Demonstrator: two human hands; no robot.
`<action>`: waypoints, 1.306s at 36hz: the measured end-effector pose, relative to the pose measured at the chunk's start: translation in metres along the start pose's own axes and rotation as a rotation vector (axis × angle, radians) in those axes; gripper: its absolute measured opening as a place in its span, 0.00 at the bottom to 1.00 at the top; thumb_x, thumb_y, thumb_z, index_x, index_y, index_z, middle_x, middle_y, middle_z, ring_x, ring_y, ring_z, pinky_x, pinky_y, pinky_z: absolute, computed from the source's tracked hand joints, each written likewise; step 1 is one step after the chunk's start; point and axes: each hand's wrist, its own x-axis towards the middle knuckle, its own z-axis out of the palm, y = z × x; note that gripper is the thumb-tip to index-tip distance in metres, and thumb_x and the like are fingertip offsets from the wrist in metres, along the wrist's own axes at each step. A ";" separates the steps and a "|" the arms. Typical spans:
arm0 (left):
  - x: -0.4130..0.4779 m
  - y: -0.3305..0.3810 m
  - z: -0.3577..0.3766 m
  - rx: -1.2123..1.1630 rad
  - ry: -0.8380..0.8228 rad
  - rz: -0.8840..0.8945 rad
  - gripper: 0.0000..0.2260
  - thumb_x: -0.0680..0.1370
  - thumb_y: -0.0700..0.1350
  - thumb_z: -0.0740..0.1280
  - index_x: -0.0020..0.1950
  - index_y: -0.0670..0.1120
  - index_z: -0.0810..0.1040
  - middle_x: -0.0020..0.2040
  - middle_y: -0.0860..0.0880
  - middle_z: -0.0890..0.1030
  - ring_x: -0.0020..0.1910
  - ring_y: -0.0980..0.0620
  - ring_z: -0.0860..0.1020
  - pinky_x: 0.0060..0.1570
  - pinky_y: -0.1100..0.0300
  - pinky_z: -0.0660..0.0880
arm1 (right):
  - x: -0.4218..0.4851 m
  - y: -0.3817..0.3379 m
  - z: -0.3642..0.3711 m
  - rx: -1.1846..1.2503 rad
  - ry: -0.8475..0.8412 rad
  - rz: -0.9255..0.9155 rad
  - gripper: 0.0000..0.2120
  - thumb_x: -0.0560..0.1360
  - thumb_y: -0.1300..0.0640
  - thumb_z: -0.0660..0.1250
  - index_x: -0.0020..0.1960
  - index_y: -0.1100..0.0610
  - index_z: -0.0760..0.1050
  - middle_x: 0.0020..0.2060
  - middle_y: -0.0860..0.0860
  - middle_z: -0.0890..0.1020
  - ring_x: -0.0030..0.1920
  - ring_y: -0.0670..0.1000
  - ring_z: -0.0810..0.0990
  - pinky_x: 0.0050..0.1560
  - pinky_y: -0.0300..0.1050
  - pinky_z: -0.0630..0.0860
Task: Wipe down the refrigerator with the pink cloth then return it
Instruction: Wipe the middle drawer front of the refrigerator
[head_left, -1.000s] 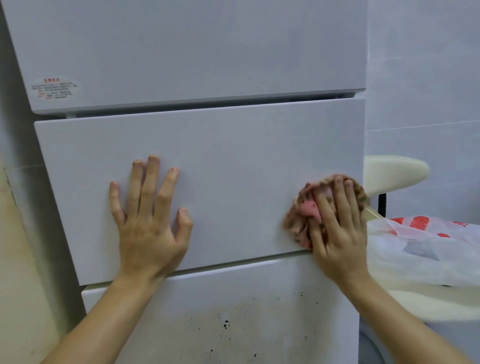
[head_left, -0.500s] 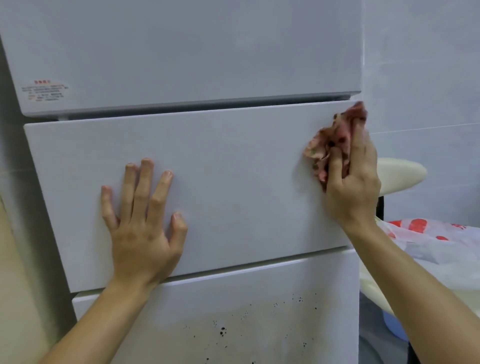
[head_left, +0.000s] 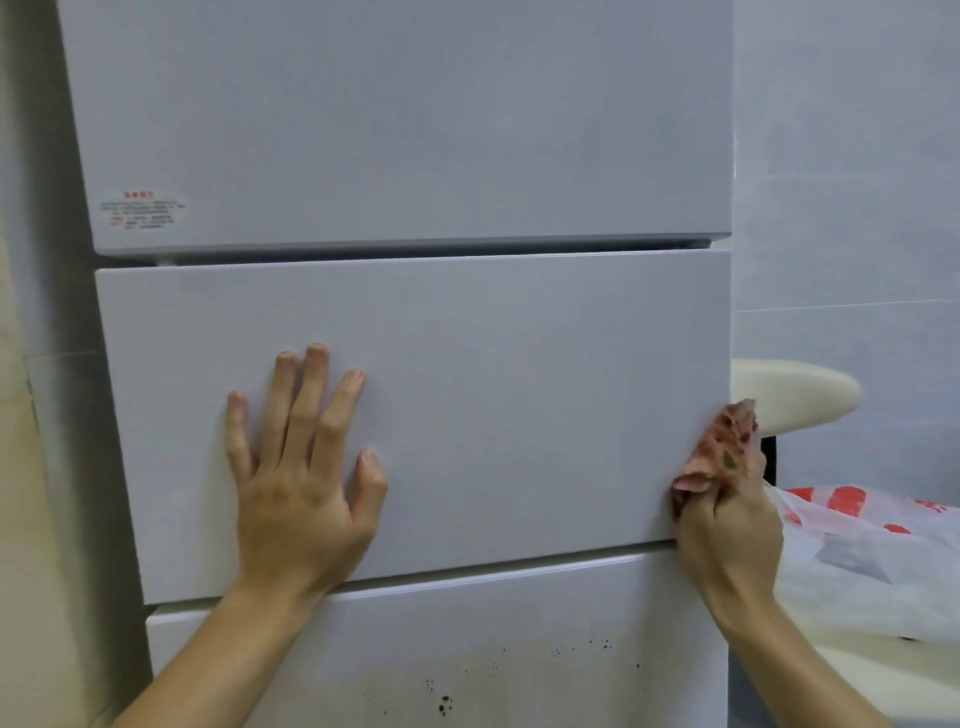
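Note:
A white refrigerator (head_left: 467, 156) with three stacked doors fills the view. My left hand (head_left: 301, 483) lies flat with spread fingers on the middle door (head_left: 519, 395), left of centre. My right hand (head_left: 727, 525) grips the bunched pink patterned cloth (head_left: 727, 441) at the right edge of the middle door, near its lower corner. The cloth wraps round that edge, and part of it is hidden behind the door's side. The bottom door (head_left: 519, 623) carries dark specks.
To the right of the fridge stands a cream chair (head_left: 795, 395) with a white and red plastic bag (head_left: 857, 540) on its seat. White tiled wall (head_left: 857, 182) lies behind. A small label (head_left: 143, 210) sticks to the top door's lower left.
My right hand with the cloth has slid from the middle door's upper right corner down its right edge to near the bottom. My left hand has stayed flat on the door.

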 end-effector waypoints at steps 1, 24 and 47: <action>0.000 0.000 -0.001 0.001 -0.006 0.001 0.29 0.80 0.50 0.58 0.82 0.44 0.65 0.84 0.42 0.60 0.84 0.40 0.56 0.81 0.34 0.46 | 0.009 -0.011 0.000 0.017 0.018 -0.010 0.30 0.76 0.48 0.50 0.76 0.56 0.65 0.56 0.66 0.80 0.51 0.70 0.79 0.47 0.58 0.70; -0.004 -0.001 0.001 0.006 0.003 0.004 0.29 0.80 0.50 0.59 0.82 0.45 0.65 0.84 0.43 0.60 0.84 0.41 0.57 0.81 0.34 0.47 | -0.022 0.002 0.019 0.098 0.036 -0.159 0.30 0.75 0.50 0.55 0.73 0.65 0.65 0.68 0.64 0.72 0.68 0.69 0.71 0.71 0.70 0.66; -0.005 0.001 -0.003 -0.025 -0.031 -0.006 0.29 0.81 0.49 0.59 0.83 0.45 0.63 0.85 0.43 0.57 0.85 0.42 0.53 0.82 0.38 0.43 | -0.088 0.018 0.042 -0.276 -0.114 -1.083 0.27 0.85 0.48 0.59 0.83 0.48 0.62 0.83 0.55 0.61 0.83 0.57 0.60 0.81 0.64 0.56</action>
